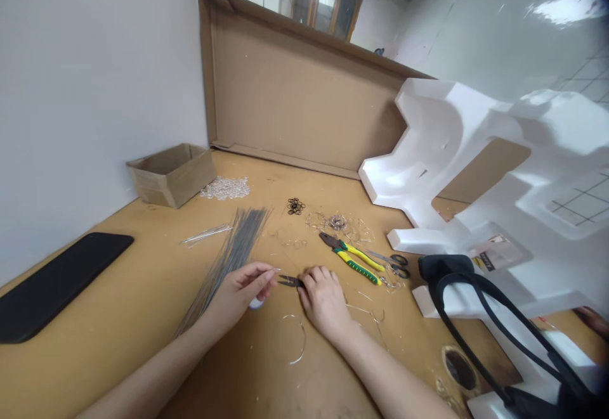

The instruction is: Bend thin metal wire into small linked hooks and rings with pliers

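My left hand (247, 289) is closed in a pinch, with a thin piece of wire (277, 270) just showing at the fingertips. A small white object (257, 303) shows under its fingers; I cannot tell what it is. My right hand (326, 298) is wrapped round a pair of small pliers, whose dark jaws (290, 281) point left at my left fingertips; their handles are hidden under the palm. A bundle of straight grey wires (240, 241) lies beyond my left forearm. A curved wire piece (303, 343) rests on the table between my arms.
Yellow-green pliers (354, 260) and scissors (397, 262) lie right of centre. Farther back are black rings (295, 206), tangled wire pieces (337, 222), clear small pieces (226, 187) and a cardboard box (174, 175). White foam (428, 127) and a black strap (495, 305) stand right; a black pad (57, 286) lies left.
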Demonstrator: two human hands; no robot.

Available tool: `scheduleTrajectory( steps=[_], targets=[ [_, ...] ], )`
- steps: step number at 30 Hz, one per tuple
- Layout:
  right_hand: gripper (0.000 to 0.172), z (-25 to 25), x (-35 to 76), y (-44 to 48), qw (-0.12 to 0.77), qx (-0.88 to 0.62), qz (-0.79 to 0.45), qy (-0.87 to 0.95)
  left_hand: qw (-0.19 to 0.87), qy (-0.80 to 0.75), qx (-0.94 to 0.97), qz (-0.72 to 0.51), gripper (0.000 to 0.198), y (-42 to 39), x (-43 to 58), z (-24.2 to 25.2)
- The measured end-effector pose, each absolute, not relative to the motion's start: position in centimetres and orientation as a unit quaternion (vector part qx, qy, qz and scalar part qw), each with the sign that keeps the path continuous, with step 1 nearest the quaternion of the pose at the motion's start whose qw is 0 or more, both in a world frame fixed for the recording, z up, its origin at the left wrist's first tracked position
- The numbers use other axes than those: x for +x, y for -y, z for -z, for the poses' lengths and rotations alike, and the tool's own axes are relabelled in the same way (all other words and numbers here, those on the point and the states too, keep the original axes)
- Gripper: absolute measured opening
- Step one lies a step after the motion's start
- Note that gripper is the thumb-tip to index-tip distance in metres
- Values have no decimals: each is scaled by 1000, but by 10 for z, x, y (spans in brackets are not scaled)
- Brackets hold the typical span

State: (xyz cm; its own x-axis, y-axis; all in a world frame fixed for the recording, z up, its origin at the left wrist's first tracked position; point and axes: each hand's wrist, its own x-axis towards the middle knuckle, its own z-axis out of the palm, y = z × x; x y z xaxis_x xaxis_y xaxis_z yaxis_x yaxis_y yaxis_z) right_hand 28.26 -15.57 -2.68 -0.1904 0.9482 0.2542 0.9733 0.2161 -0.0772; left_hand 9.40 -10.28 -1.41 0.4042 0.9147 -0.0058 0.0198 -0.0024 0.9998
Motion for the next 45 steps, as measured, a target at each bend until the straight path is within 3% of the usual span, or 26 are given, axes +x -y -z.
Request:
scheduleTrajectory(
  steps=[45],
  targets=[
    [20,27,283,156,134,-622,40,770,602,-393,594,-361,25,103,94,11]
  ],
)
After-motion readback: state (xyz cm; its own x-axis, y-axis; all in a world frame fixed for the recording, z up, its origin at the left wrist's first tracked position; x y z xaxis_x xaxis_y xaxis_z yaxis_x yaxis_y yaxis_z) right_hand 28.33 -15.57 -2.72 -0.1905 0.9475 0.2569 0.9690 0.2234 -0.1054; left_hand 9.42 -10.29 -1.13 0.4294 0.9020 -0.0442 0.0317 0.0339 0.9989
